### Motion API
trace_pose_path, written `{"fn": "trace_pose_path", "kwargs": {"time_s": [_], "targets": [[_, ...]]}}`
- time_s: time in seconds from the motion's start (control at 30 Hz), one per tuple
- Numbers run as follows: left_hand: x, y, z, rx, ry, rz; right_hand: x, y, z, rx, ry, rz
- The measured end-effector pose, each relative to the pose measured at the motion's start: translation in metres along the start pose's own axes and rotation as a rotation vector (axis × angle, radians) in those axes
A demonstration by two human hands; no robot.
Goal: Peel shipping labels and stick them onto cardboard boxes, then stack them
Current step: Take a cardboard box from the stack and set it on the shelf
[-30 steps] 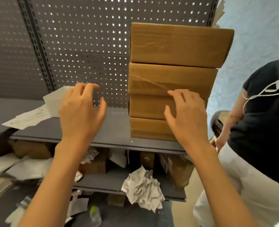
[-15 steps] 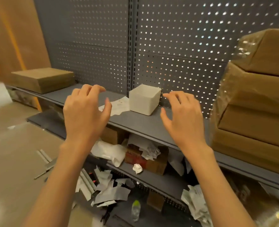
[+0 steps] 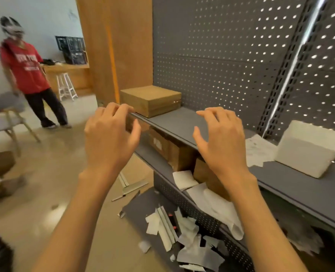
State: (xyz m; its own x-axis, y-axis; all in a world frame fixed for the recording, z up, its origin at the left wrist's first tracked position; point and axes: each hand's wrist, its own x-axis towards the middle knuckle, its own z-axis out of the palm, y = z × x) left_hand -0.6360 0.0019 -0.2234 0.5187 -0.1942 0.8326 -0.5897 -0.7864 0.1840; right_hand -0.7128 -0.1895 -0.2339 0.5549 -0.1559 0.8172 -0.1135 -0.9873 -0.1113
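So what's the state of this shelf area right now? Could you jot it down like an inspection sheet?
Surface: grey shelf before a perforated back panel.
Job's things: one cardboard box at the shelf's far end; more boxes on the shelf below.
Clutter: white container and paper sheet on the shelf; paper scraps lower down.
Grippers: left hand and right hand hover, holding nothing.
Cables: nothing seen.
Surroundings: person in red shirt, chair, white stool.

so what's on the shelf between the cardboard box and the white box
In the head view, bare grey shelf, then loose paper sheets beside the white box; cardboard box sits at the far end.
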Motion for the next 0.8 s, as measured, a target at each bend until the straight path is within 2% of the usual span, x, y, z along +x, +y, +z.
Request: {"fn": "trace_pose_path", "kwargs": {"time_s": [0.27,0.8], "targets": [[0.036,-0.081,0.052,0.068,-0.022,-0.035,0.051,-0.041,0.099,0.081,-0.034,-0.049],[0.178,-0.197,0.214,0.101,-0.046,-0.017,0.199,-0.035,0.290,0.042,-0.024,0.006]]}}
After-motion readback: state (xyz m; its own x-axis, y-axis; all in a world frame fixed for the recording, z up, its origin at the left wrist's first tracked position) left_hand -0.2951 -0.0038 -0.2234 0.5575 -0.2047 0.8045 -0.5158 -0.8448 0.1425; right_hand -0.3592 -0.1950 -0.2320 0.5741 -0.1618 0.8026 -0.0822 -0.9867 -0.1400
